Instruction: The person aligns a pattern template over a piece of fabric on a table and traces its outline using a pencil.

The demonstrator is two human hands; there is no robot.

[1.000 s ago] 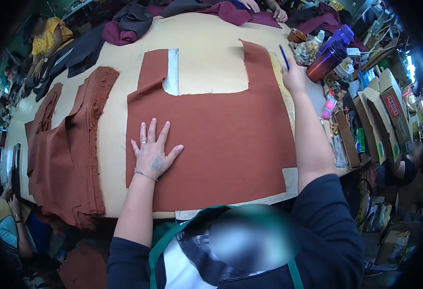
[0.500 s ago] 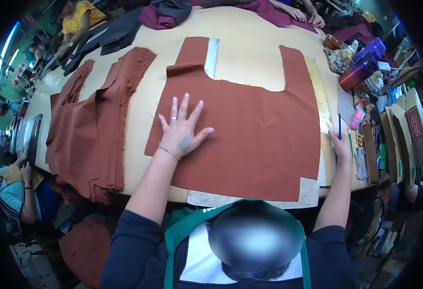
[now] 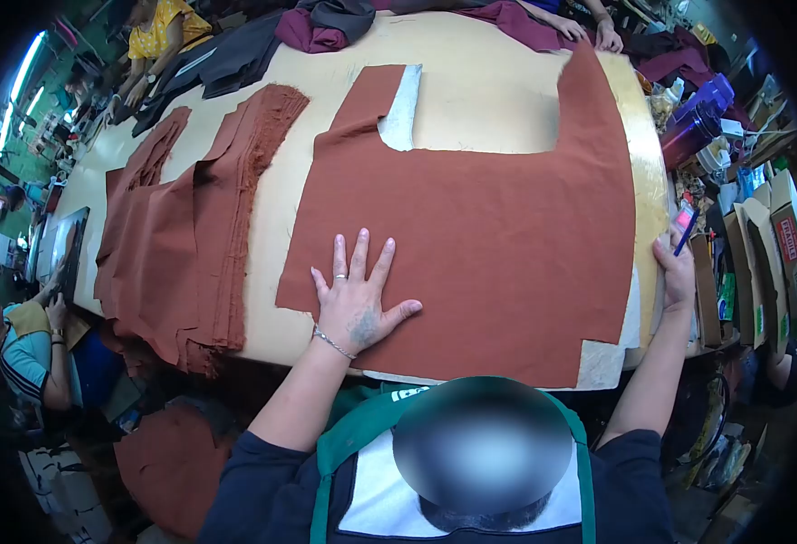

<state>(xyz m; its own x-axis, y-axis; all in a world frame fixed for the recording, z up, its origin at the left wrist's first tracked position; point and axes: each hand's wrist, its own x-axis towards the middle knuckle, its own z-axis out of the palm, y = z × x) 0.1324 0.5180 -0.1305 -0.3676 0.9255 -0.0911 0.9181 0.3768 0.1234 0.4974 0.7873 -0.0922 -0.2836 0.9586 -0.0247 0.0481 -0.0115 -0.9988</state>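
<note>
Blue pen [image 3: 686,233] has tipped aslant since earlier frame. I see right hand [image 3: 679,274] grasping it by yellow sheet [image 3: 648,199]; left hand [image 3: 353,304] spread flat, unclenched, on rust-brown fabric panel [image 3: 480,254], lying on tabletop [image 3: 485,100] beside matching stack [image 3: 213,245].

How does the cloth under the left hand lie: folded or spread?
Mostly spread: the rust-brown cloth lies over the table, its outline showing, the left hand flat on it; the upper-left part looks rumpled.
</note>
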